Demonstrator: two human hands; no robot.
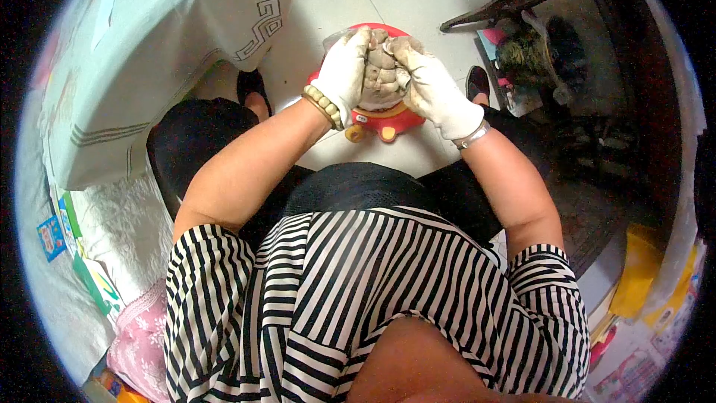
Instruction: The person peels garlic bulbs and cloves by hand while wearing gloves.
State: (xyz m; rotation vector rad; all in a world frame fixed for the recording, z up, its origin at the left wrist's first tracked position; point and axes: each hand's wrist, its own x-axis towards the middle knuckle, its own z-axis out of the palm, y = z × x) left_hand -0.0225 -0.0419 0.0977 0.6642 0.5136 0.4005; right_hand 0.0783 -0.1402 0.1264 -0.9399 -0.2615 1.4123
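1. Two grips, white-gloved left hand (pixel 346 67) and white-gloved right hand (pixel 432 88), clasp a lumpy greyish-beige mass (pixel 381 75) between them.
2. It sits over a round red plastic stool (pixel 403 124).
3. Apparent step: two-handed handling; next calls for steady support.

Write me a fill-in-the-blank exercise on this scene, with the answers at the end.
1. The gloves on the left hand and right hand are mainly ____.
2. The beaded bracelet circles the ____ wrist.
3. The shirt is patterned with black and white ____.
4. A lumpy brownish mass shows ____ the two hands.

Answers: white; left; stripes; between.
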